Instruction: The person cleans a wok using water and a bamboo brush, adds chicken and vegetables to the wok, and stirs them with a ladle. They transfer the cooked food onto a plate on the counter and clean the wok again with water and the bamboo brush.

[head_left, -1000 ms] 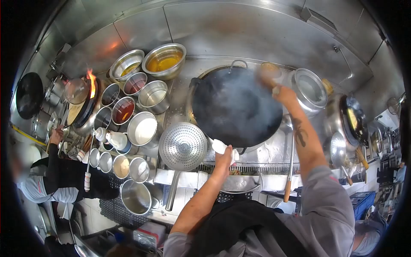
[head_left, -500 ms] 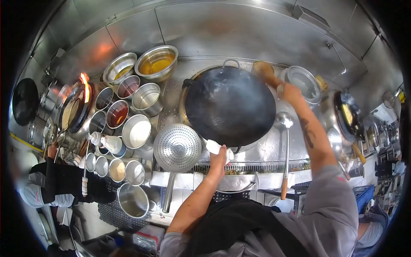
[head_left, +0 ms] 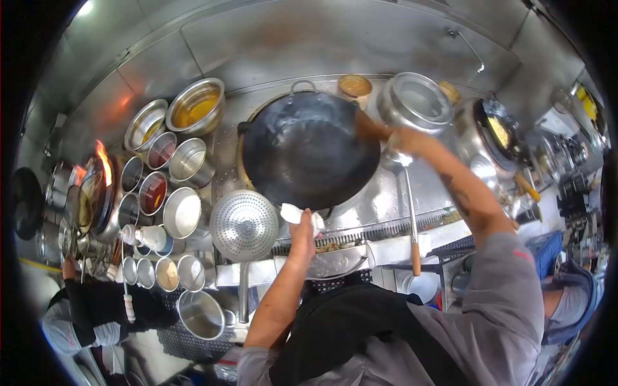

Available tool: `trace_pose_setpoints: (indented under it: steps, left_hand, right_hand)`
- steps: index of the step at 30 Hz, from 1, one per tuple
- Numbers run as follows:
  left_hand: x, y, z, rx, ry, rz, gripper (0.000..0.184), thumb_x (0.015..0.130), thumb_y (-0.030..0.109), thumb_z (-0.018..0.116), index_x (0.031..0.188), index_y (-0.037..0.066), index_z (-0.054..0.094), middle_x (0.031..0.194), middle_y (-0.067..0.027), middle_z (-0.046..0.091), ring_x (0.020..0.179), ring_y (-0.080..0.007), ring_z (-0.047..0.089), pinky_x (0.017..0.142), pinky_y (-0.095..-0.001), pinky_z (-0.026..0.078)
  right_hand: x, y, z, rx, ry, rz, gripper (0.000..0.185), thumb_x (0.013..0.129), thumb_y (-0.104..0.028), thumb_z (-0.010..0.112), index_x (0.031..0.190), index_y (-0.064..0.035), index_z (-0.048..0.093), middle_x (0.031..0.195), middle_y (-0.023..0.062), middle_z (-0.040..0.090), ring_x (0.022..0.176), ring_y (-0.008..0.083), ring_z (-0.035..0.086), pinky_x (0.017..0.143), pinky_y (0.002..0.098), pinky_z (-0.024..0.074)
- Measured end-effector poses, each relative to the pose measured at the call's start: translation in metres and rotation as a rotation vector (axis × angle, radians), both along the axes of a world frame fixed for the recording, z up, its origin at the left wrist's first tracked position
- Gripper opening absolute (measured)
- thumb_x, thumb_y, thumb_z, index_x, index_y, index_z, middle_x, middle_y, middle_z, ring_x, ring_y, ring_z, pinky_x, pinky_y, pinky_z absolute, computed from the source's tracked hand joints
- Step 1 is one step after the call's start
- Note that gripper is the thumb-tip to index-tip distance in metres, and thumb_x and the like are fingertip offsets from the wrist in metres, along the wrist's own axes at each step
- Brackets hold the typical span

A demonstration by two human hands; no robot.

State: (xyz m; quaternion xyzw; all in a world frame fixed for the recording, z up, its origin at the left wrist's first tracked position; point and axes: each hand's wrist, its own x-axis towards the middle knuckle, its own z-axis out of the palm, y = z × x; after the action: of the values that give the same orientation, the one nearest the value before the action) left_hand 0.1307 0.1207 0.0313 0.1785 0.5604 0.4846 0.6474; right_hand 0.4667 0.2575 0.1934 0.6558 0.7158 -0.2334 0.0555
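Note:
A large black wok [head_left: 309, 151] sits over the burner, with a shiny wet patch on its far inner wall. At the wok's near edge my left hand [head_left: 304, 230] is closed round a folded white cloth [head_left: 293, 213]. My right hand [head_left: 405, 141] is closed on a brown brush-like tool [head_left: 372, 128], blurred by motion, at the wok's right rim. Below the right hand lies a ladle [head_left: 410, 212] with a wooden handle. A perforated strainer [head_left: 244, 225] rests left of the left hand.
Metal pots of sauces and powders [head_left: 182, 213] and two bowls of yellow liquid [head_left: 196, 110] stand at left. Behind them a flame [head_left: 103, 164] rises beside another wok. A lidded pot [head_left: 417, 103] stands at back right. A co-worker's arm and dark apron [head_left: 116, 305] show at far left.
The view has shifted to the right. The smoke over the wok has thinned. The brush-like tool has moved from the round container behind the wok to its right rim.

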Motion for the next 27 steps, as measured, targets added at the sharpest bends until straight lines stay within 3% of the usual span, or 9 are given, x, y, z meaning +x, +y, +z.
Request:
trace_pose_setpoints:
  steps: [3, 6, 9, 10, 13, 19, 20, 23, 27]
  left_hand:
    - [-0.003, 0.004, -0.006, -0.052, 0.035, -0.014, 0.027, 0.093, 0.03, 0.057, 0.104, 0.006, 0.055, 0.086, -0.0072, 0.062, 0.064, -0.019, 0.061, 0.038, -0.031, 0.044]
    - [0.001, 0.007, -0.004, -0.087, 0.028, -0.012, 0.025, 0.093, 0.029, 0.056, 0.104, 0.006, 0.055, 0.086, -0.007, 0.062, 0.066, -0.0202, 0.061, 0.039, -0.0324, 0.042]
    - [0.0, 0.003, 0.003, -0.065, -0.034, -0.019, 0.023, 0.091, 0.025, 0.058, 0.105, 0.009, 0.051, 0.083, -0.006, 0.06, 0.059, -0.0182, 0.06, 0.037, -0.0293, 0.043]
    - [0.002, 0.004, 0.011, -0.11, -0.018, -0.021, 0.024, 0.091, 0.027, 0.058, 0.106, 0.01, 0.05, 0.083, -0.0059, 0.061, 0.059, -0.0184, 0.06, 0.037, -0.0288, 0.042]
    - [-0.001, 0.005, 0.004, -0.135, -0.053, -0.033, 0.026, 0.091, 0.03, 0.058, 0.107, 0.011, 0.051, 0.083, -0.0052, 0.061, 0.061, -0.0184, 0.06, 0.038, -0.029, 0.042]
    - [-0.012, -0.007, 0.015, -0.122, -0.081, 0.01, 0.03, 0.094, 0.04, 0.054, 0.106, 0.012, 0.054, 0.082, -0.0035, 0.061, 0.065, -0.0175, 0.06, 0.041, -0.0296, 0.041]
    - [-0.02, -0.02, 0.024, -0.089, -0.046, -0.044, 0.033, 0.094, 0.048, 0.052, 0.104, 0.017, 0.055, 0.082, -0.0001, 0.06, 0.072, -0.0169, 0.058, 0.054, -0.0338, 0.041]
    - [-0.068, -0.048, 0.004, -0.081, 0.193, -0.122, 0.032, 0.089, 0.034, 0.059, 0.11, 0.01, 0.054, 0.087, -0.0046, 0.063, 0.079, -0.016, 0.063, 0.061, -0.0398, 0.051]
    - [-0.116, -0.092, -0.009, 0.098, 0.699, -0.141, 0.061, 0.077, 0.021, 0.068, 0.126, -0.005, 0.043, 0.112, -0.0202, 0.058, 0.093, -0.0299, 0.062, 0.077, -0.0386, 0.053]
  right_hand:
    - [0.068, -0.002, 0.004, 0.683, 0.012, -0.51, 0.053, 0.084, -0.038, 0.065, 0.122, -0.0016, 0.057, 0.093, 0.0262, 0.067, 0.086, 0.0364, 0.068, 0.077, 0.0458, 0.0532]
    - [0.089, -0.036, -0.059, 0.82, 0.202, -0.72, 0.064, 0.085, -0.038, 0.064, 0.135, -0.003, 0.043, 0.095, 0.0251, 0.068, 0.086, 0.037, 0.068, 0.077, 0.0461, 0.0531]
    - [0.061, -0.11, -0.143, 0.208, 0.376, -0.834, 0.061, 0.082, -0.04, 0.067, 0.13, -0.0054, 0.05, 0.1, 0.0239, 0.067, 0.095, 0.0365, 0.066, 0.081, 0.0437, 0.0525]
    - [0.047, -0.15, -0.167, 0.252, 0.354, -0.526, 0.056, 0.082, -0.038, 0.066, 0.127, -0.0077, 0.053, 0.102, 0.0244, 0.066, 0.096, 0.0363, 0.066, 0.083, 0.0431, 0.0519]
    - [-0.004, -0.217, -0.166, -0.042, 0.47, -0.546, 0.054, 0.082, -0.036, 0.067, 0.126, -0.0063, 0.054, 0.101, 0.0257, 0.066, 0.096, 0.038, 0.065, 0.085, 0.0433, 0.051]
    - [-0.01, -0.246, -0.153, -0.087, 0.661, -0.634, 0.05, 0.084, -0.029, 0.066, 0.122, 0.0009, 0.054, 0.097, 0.0312, 0.064, 0.094, 0.0405, 0.065, 0.082, 0.046, 0.0516]
    - [0.005, -0.251, -0.166, 0.09, 0.44, -0.488, 0.05, 0.083, -0.026, 0.066, 0.122, 0.0024, 0.053, 0.095, 0.0308, 0.063, 0.092, 0.0413, 0.064, 0.081, 0.047, 0.0516]
    - [0.027, -0.297, -0.176, 0.397, 0.088, -0.399, 0.051, 0.085, -0.022, 0.064, 0.126, 0.0043, 0.049, 0.088, 0.027, 0.065, 0.081, 0.045, 0.063, 0.074, 0.0491, 0.0518]
    - [0.044, -0.339, -0.237, 0.313, 0.187, -0.583, 0.037, 0.08, -0.014, 0.063, 0.112, 0.0006, 0.053, 0.082, 0.0256, 0.064, 0.08, 0.0455, 0.063, 0.073, 0.0495, 0.0514]
